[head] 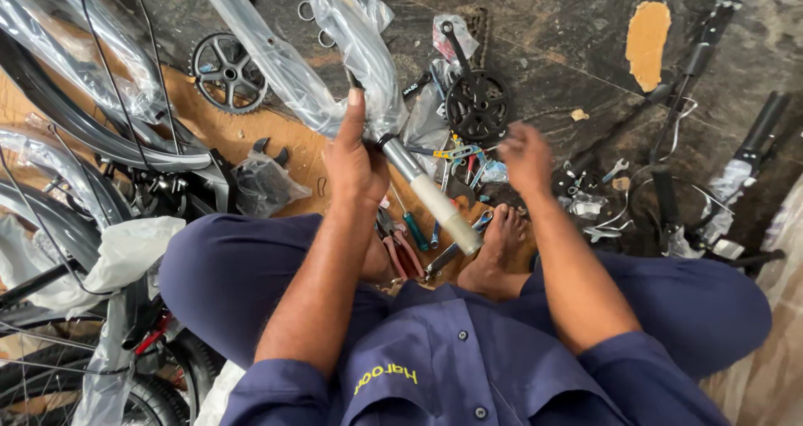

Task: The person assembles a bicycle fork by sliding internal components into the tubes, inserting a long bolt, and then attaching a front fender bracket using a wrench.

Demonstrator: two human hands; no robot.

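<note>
Wheels (50,225) and plastic-wrapped frame parts lie at the left on the floor (569,49). The left hand (355,162) has its fingers closed around a plastic-wrapped fork tube (435,204), held tilted above scattered tools (418,233). The right hand (525,158) reaches down, fingers loosely open, just beside a black chainring (477,106).

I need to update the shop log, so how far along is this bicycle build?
Early, it seems. Done: little shows. The plastic-wrapped bicycle fork with its bare steel steerer tube is unboxed but still wrapped. In hand: the left hand grips that fork; the right hand hovers over the scattered spanners and pliers. Left: both black toothed chainwheels and the black handlebar lie loose on the floor.
</note>
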